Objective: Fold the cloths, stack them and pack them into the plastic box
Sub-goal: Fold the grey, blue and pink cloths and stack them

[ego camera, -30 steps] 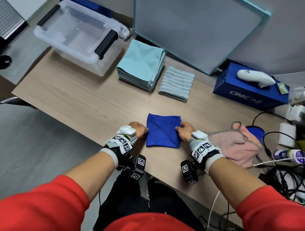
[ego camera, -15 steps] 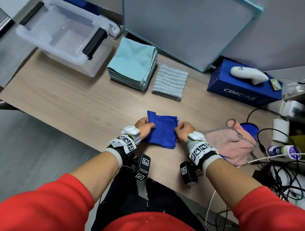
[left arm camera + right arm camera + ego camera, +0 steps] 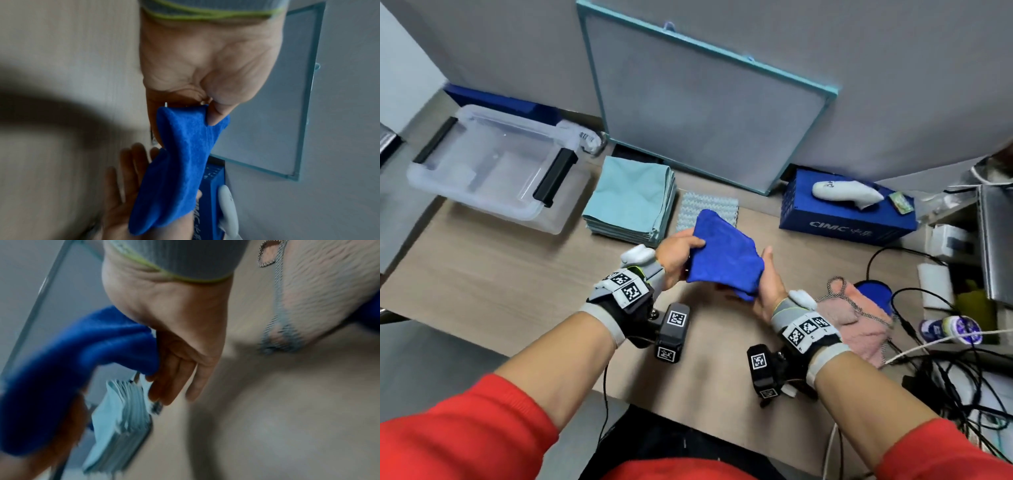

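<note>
A folded blue cloth (image 3: pixel 722 260) (image 3: pixel 180 162) (image 3: pixel 72 361) hangs in the air above the wooden table (image 3: pixel 517 274). My left hand (image 3: pixel 693 245) (image 3: pixel 207 112) pinches its left edge between thumb and fingers. Straight fingers of my right hand (image 3: pixel 760 274) (image 3: pixel 174 386) lie under its right edge, thumb up beside it. A stack of folded teal cloths (image 3: pixel 630 198) (image 3: pixel 119 426) sits just behind, with a folded striped cloth (image 3: pixel 705 209) to its right. The clear plastic box (image 3: pixel 472 198) stands open and empty at the back left. A crumpled pink cloth (image 3: pixel 859 322) (image 3: pixel 320 288) lies at my right wrist.
A teal-framed board (image 3: pixel 705 113) leans on the wall behind the cloths. A blue cardboard box (image 3: pixel 842 222) with a white device on it stands at the back right. Cables (image 3: pixel 945 359) and small bottles crowd the right edge.
The blue cloth lay flat on the table with both hands at its sides. Now it is lifted off the table and carried away from me, toward the stack.
</note>
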`<move>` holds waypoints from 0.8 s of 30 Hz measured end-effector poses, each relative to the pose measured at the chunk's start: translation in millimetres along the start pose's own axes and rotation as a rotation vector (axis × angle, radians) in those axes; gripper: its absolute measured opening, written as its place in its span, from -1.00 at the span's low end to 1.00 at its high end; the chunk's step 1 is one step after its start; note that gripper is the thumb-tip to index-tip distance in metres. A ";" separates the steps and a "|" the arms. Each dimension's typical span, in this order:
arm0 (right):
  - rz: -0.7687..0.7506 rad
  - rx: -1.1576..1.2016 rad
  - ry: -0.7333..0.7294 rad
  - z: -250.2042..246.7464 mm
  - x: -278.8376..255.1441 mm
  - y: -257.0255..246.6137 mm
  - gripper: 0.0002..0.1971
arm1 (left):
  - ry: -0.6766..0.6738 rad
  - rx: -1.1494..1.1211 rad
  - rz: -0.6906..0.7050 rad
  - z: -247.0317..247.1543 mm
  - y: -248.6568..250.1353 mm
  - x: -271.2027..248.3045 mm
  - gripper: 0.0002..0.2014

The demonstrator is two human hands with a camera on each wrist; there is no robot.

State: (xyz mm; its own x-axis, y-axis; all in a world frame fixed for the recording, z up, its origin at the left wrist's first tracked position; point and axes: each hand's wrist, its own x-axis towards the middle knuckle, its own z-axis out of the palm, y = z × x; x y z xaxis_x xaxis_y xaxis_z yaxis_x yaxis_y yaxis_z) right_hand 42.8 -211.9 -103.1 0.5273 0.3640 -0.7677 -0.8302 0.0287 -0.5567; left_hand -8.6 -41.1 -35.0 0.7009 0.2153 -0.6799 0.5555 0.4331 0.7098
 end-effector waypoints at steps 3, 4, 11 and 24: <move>0.026 0.098 -0.100 15.7 5.6 -20.5 -0.40 | 0.068 0.037 -0.014 -14.7 5.8 24.4 -0.63; 0.009 0.114 -0.096 20.7 6.5 -24.8 -0.54 | 0.091 0.047 -0.016 -17.9 7.1 29.5 -0.65; -0.230 -0.147 0.114 37.9 49.0 -75.1 -0.78 | 0.137 0.201 0.116 -17.5 49.0 89.4 -0.61; 0.019 -0.514 0.331 28.3 95.3 -51.8 -0.64 | 0.290 0.743 0.031 -27.5 26.7 115.1 -0.34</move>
State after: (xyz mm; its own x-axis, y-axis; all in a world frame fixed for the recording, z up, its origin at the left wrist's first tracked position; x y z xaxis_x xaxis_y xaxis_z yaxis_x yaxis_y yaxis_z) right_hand 131.0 -152.4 -138.4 0.6100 0.0494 -0.7909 -0.6899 -0.4580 -0.5607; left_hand 74.6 19.3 -99.4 0.6331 0.4811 -0.6064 0.7624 -0.2518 0.5961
